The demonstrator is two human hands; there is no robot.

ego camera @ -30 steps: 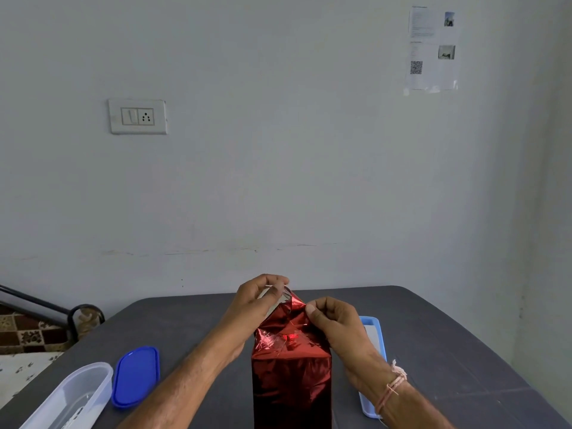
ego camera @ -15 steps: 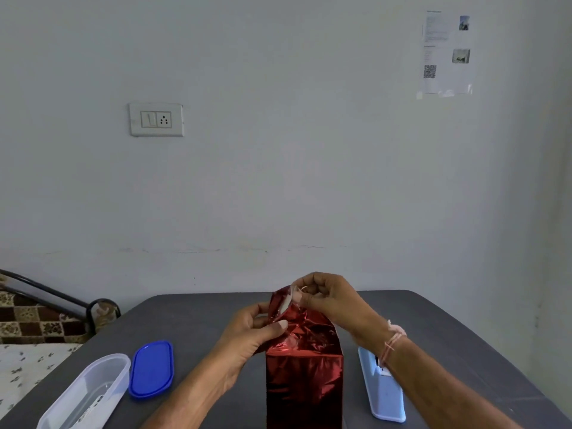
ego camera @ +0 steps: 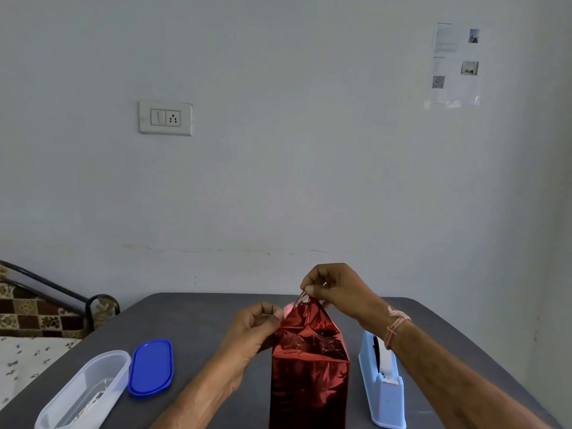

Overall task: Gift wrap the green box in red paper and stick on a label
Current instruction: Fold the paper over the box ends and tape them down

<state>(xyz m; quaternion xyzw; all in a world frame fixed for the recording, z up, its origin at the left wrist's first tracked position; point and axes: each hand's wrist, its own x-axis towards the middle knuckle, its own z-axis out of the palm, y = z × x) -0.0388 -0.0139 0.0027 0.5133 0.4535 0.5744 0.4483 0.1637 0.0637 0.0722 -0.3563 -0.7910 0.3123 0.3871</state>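
The box stands upright at the near middle of the dark table, fully covered in shiny red paper (ego camera: 309,382); no green shows. The loose paper at its top is gathered into a peak. My right hand (ego camera: 335,289) pinches the tip of that peak from above and holds it up. My left hand (ego camera: 258,328) presses against the upper left side of the wrapped box, fingers closed on the paper fold there. No label is visible.
A light blue tape dispenser (ego camera: 382,385) stands just right of the box. A blue lid (ego camera: 150,368) and a clear oval container (ego camera: 83,394) lie at the near left. The grey table (ego camera: 198,320) ends at a white wall; a bed frame is at far left.
My right hand has risen from the box's top right to pinch the paper peak and pull it upward. My left hand dropped from the top to the upper left side.
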